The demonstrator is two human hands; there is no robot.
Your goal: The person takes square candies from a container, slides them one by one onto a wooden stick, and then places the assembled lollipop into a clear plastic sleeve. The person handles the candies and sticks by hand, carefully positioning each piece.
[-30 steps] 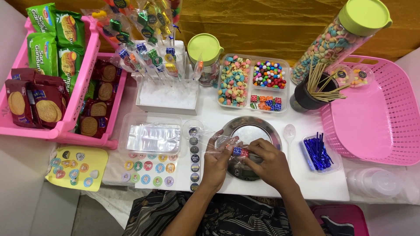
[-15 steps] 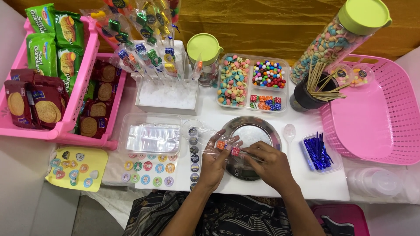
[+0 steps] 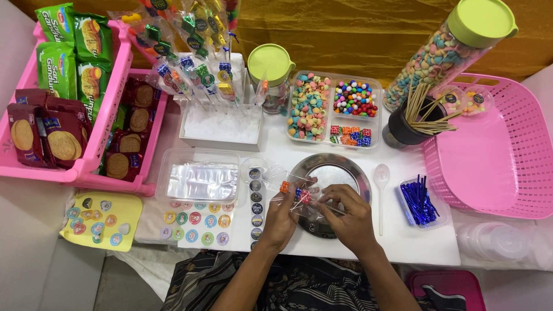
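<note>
- Left hand [image 3: 283, 216] closed around a small clear plastic bag [image 3: 288, 187]; fingers pinch it near the candy skewer [image 3: 299, 196] inside, with orange, blue and pink pieces showing.
- Right hand [image 3: 345, 214] curled, fingertips pinched on the skewer's stick end, just beside the left hand; the two hands nearly touch.
- Bag and skewer are held above the front-left edge of a round silver scale [image 3: 334, 173], at the middle of the white surface [image 3: 397, 242].
- Behind the scale: a clear divided tray [image 3: 334, 109] of pastel marshmallows, round coloured candies and small square candies.
- Right of the scale: a white plastic spoon [image 3: 381, 184] lying flat, then a small clear tub of blue twist ties [image 3: 420, 201].
- A black cup of wooden sticks [image 3: 412, 124] stands beside a tilted tall jar [image 3: 452, 52] with a green lid.
- Far right: pink basket [image 3: 495, 155].
- Left of the hands: sticker sheets [image 3: 196, 222], a clear box of bags [image 3: 201, 178], and a white block [image 3: 222, 126] holding finished wrapped skewers.
- Far left: pink baskets [image 3: 103, 115] with packets of biscuits.
</note>
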